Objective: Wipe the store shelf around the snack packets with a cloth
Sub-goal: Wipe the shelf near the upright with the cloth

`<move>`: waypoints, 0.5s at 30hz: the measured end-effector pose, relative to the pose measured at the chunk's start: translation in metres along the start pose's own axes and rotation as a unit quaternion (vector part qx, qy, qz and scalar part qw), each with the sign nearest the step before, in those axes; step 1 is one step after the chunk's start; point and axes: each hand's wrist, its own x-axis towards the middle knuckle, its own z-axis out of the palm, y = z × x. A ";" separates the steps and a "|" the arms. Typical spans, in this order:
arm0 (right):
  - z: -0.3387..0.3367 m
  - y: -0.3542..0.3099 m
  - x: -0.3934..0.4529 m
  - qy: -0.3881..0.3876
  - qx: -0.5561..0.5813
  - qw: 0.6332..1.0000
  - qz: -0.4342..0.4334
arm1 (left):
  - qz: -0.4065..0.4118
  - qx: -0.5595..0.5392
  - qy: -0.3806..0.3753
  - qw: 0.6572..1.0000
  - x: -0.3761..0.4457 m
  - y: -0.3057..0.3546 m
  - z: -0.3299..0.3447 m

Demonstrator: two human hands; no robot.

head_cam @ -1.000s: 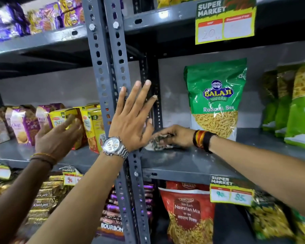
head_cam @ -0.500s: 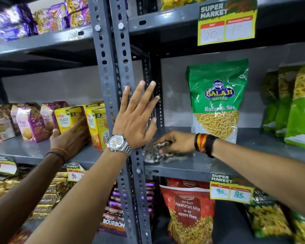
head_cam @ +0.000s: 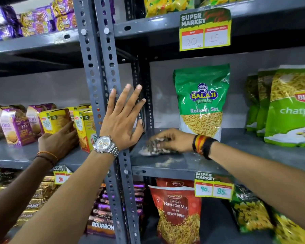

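My right hand (head_cam: 176,140), with red and black bands at the wrist, is closed on a crumpled speckled cloth (head_cam: 151,149) and presses it onto the grey metal shelf (head_cam: 236,155). It sits just left of and in front of a standing green Balaji sev packet (head_cam: 201,99). Pale dust smears lie on the shelf near the cloth. My left hand (head_cam: 121,120), wearing a silver watch, rests flat with its fingers spread against the perforated grey upright (head_cam: 99,59).
Another person's hand (head_cam: 58,140) reaches from the left and touches the yellow biscuit boxes (head_cam: 84,124) on the neighbouring shelf. Green Bikaji packets (head_cam: 289,106) stand at the right. A red Navratan Mix packet (head_cam: 178,208) and price tags (head_cam: 213,189) are below.
My right hand has slid the cloth toward the shelf's front edge. The other person's hand has moved right onto the yellow boxes. My left hand stays on the upright.
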 end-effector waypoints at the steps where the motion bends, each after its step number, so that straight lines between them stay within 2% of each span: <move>1: -0.004 0.002 0.004 0.034 -0.014 0.999 -0.002 | 0.000 0.001 -0.002 1.000 0.000 0.000 0.000; 4: 0.000 0.013 0.016 0.072 -0.067 0.995 0.017 | -0.001 -0.002 -0.003 1.000 -0.001 0.000 -0.002; 6: 0.008 0.019 0.015 0.058 -0.072 0.995 0.042 | -0.001 -0.005 -0.003 1.000 -0.001 0.000 -0.003; 12: 0.006 0.005 -0.033 -0.014 -0.034 0.999 0.033 | -0.007 0.008 -0.006 1.000 -0.001 0.001 -0.001; 15: -0.005 0.002 -0.041 0.031 -0.026 0.999 0.016 | -0.009 0.008 -0.010 1.000 0.000 0.002 -0.001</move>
